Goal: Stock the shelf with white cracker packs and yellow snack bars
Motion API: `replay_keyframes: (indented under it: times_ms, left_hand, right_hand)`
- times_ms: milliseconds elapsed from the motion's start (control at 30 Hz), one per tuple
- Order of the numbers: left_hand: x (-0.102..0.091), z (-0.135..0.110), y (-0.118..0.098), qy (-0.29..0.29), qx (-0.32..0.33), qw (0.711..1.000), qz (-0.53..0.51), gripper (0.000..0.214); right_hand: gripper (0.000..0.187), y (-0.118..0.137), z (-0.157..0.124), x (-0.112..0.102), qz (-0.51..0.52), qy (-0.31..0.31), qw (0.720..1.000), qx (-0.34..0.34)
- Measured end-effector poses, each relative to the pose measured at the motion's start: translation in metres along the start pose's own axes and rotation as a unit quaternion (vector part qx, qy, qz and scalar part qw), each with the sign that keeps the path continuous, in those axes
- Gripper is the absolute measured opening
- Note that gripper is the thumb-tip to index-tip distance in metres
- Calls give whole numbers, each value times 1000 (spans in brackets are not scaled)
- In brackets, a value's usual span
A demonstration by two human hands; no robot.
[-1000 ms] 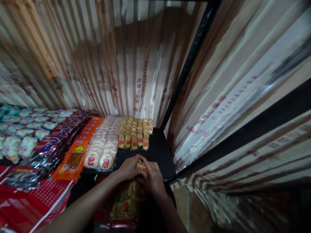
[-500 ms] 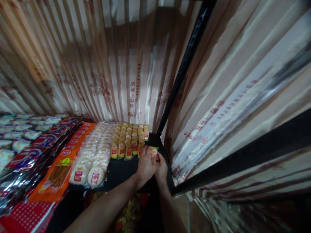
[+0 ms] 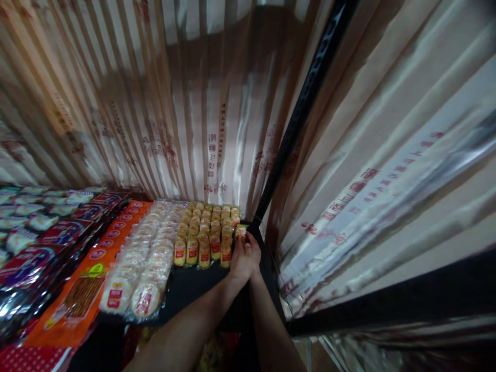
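My left hand (image 3: 239, 257) and my right hand (image 3: 253, 252) are pressed close together at the right end of a dark shelf (image 3: 201, 284). Between their fingertips sits a small yellow snack packet with a red label (image 3: 241, 231), pinched at the far right of the rows of yellow packets (image 3: 205, 232). Both hands have their fingers closed around it. Left of those rows lies a line of round white rice-cracker packs (image 3: 149, 263).
Orange pretzel-stick bags (image 3: 91, 279) and dark foil bags (image 3: 42, 248) fill the shelf to the left. A black upright post (image 3: 298, 113) stands just right of my hands. Striped shiny plastic sheeting (image 3: 186, 103) hangs behind and to the right. More packets lie below the shelf edge (image 3: 215, 356).
Both hands moved up from a bag below the shelf edge, carrying one yellow packet to the right end of the yellow rows near the post.
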State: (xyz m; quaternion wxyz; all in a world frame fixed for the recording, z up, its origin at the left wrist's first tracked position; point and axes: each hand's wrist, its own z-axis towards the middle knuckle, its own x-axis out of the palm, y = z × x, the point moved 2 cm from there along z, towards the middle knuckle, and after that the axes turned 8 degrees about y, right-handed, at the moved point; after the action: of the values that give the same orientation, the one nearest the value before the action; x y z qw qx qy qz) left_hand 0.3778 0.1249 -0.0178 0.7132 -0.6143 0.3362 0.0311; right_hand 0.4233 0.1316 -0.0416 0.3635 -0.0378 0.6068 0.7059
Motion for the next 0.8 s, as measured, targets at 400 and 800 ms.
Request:
replay_keyframes:
  times_ms: [400, 800]
  left_hand:
    - [11, 26, 5, -11, 13, 1000, -3, 48]
    - [9, 25, 6, 9, 29, 999, -13, 43]
  right_hand:
    - [32, 14, 8, 1, 6, -4, 1000, 4]
    - [20, 9, 6, 5, 28, 2, 1000, -11]
